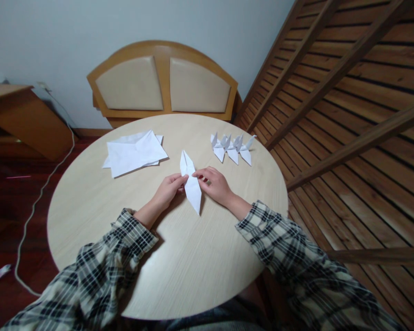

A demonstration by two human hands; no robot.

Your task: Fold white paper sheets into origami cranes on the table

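A long diamond of folded white paper is held over the middle of the round table, one point away from me and the other toward me. My left hand pinches its left edge near the middle, thumb on top and the other fingers partly hidden. At the right edge, my right hand has its thumb and fingertips closed on the paper. A split runs down the paper's far half. Several finished paper cranes stand in a row at the table's far right.
Loose white paper sheets lie overlapped at the table's far left. Beyond the table is a padded wooden headboard. A slatted wooden screen borders the right side. On the left, a white cable trails over the dark floor beside a cabinet.
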